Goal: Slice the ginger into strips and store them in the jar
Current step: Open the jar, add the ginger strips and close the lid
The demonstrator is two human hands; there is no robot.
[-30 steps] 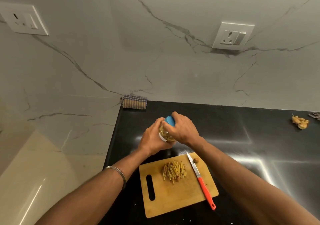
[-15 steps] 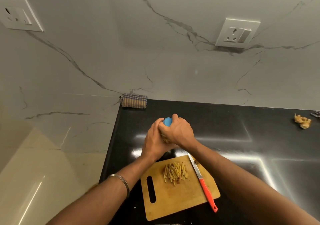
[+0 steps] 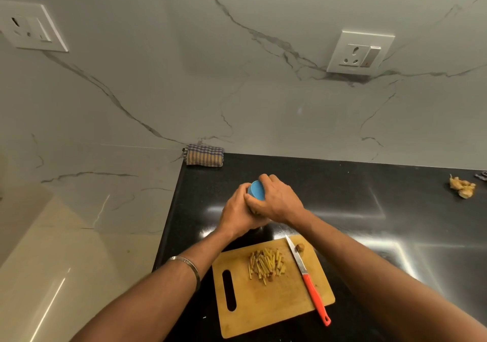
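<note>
Gripping the jar [image 3: 253, 211] above the black countertop [image 3: 342, 196], body almost hidden: left hand [image 3: 237, 216] curling round its side, right hand [image 3: 276, 200] curling over the round blue lid [image 3: 257, 190]. Lying in a loose heap on the wooden cutting board [image 3: 263, 307]: thin yellow ginger strips [image 3: 266, 264]. Resting beside them: a red-handled knife [image 3: 307, 279]. Sitting well apart: a folded checked cloth [image 3: 204, 155] and ginger peel [image 3: 462, 186].

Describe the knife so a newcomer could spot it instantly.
Start at the wooden cutting board near the front of the black counter. The knife lies along the board's right side, right of the ginger strips. Its bright orange-red handle is the only one of that colour here.
</note>
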